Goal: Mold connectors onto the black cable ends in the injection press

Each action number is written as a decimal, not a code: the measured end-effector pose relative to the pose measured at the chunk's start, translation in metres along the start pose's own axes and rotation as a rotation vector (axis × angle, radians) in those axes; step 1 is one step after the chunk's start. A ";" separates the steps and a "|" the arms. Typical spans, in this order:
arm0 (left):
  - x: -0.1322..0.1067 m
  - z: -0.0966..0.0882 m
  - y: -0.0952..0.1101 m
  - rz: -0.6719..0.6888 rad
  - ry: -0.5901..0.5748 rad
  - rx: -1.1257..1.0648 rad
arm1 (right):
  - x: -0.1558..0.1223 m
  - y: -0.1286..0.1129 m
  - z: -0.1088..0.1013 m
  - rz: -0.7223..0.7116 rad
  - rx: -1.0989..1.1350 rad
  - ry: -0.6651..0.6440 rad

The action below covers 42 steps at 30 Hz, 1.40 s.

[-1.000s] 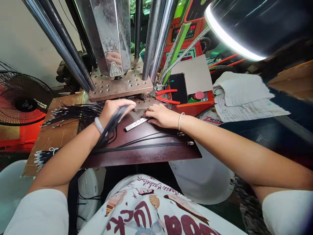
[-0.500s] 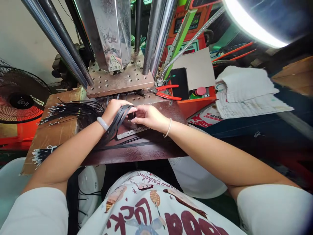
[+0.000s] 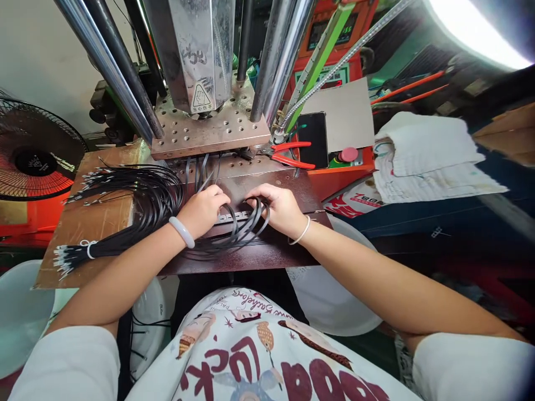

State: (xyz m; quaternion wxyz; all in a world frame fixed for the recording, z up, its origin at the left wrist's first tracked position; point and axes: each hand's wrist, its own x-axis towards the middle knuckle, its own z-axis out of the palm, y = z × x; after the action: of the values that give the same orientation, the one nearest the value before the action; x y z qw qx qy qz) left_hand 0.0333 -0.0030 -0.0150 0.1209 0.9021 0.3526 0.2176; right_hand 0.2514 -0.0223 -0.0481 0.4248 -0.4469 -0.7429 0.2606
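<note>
My left hand [image 3: 205,210], with a pale bangle at the wrist, is closed on black cables at the front of the press table. Opposite it my right hand [image 3: 279,209] pinches the looped ends of the same black cables [image 3: 240,233], which curve down between both hands. Under the loops lies a metal strip [image 3: 234,216] with slots along it. To the left, a thick bundle of black cables [image 3: 156,192] with pale tips spreads over a cardboard box, and its lower end is bound with a white tie [image 3: 88,249].
The press plate [image 3: 213,139] with steel columns stands just behind my hands. Red-handled pliers [image 3: 292,155], a dark phone-like slab [image 3: 312,139] and a red button [image 3: 349,155] lie to the right. A fan [image 3: 35,161] is at left, a lamp [image 3: 480,33] at upper right.
My hands have moved apart, the right one rightward and the left slightly lower. The cables that hung over my left wrist now loop between the hands. The view has shifted a little.
</note>
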 end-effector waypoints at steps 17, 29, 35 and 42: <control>-0.019 0.012 0.003 0.085 0.164 -0.108 | -0.013 -0.016 0.007 -0.227 -0.239 -0.115; -0.020 0.021 0.005 0.009 0.206 -0.221 | -0.018 -0.020 0.003 -0.306 -0.280 -0.073; -0.015 0.024 0.000 0.085 0.226 -0.094 | -0.003 -0.013 0.010 -0.137 -0.227 -0.105; -0.024 0.020 0.010 0.247 0.154 0.035 | -0.007 -0.013 0.010 -0.246 -0.311 -0.064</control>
State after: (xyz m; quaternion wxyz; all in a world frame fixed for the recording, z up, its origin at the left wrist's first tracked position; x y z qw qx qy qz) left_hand 0.0327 -0.0280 -0.0368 0.0501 0.9211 0.2510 0.2934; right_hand 0.2386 -0.0347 -0.0455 0.3554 -0.4043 -0.8364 0.1030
